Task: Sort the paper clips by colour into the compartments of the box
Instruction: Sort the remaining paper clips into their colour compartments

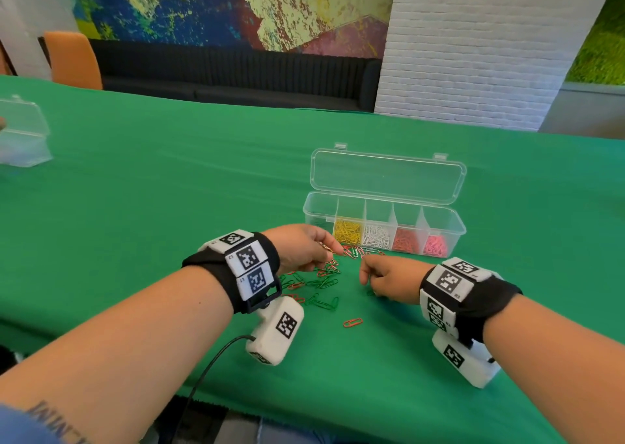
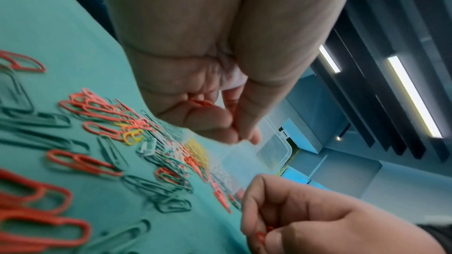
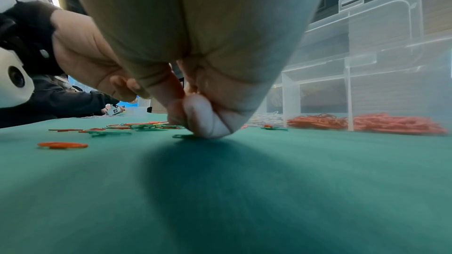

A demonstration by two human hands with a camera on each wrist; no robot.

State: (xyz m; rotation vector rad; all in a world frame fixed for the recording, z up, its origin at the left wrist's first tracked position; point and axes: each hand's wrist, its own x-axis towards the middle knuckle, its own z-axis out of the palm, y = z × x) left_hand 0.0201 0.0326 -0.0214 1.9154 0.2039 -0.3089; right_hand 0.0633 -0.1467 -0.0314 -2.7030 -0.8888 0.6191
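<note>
box: clear box (image 1: 382,237), lid open, on the green table (image 1: 169,179) at 1 o'clock from the hands.
done: four compartments filled, by my reading: yellow (image 1: 347,232), white (image 1: 377,235), red (image 1: 406,240), pink (image 1: 436,244). Leftmost compartment (image 1: 319,218) looks nearly bare.
left: loose pile (image 1: 318,277) of green and red clips between the hands and box; one red stray (image 1: 352,322) at 6 o'clock from the pile. Greens look mostly unsorted.
left hand: left hand (image 1: 302,247) curled, pinching clips at the pile's 11 o'clock edge.
right hand: right hand (image 1: 389,276) curled, fingertips down on the cloth.
left wrist view only: red clips (image 2: 201,102) tucked in the left palm; red clip (image 2: 263,236) in the right fingers; a yellow (image 2: 133,136) and whites in the pile.
right wrist view only: fingertips (image 3: 208,122) press by a green clip (image 3: 182,136).
</note>
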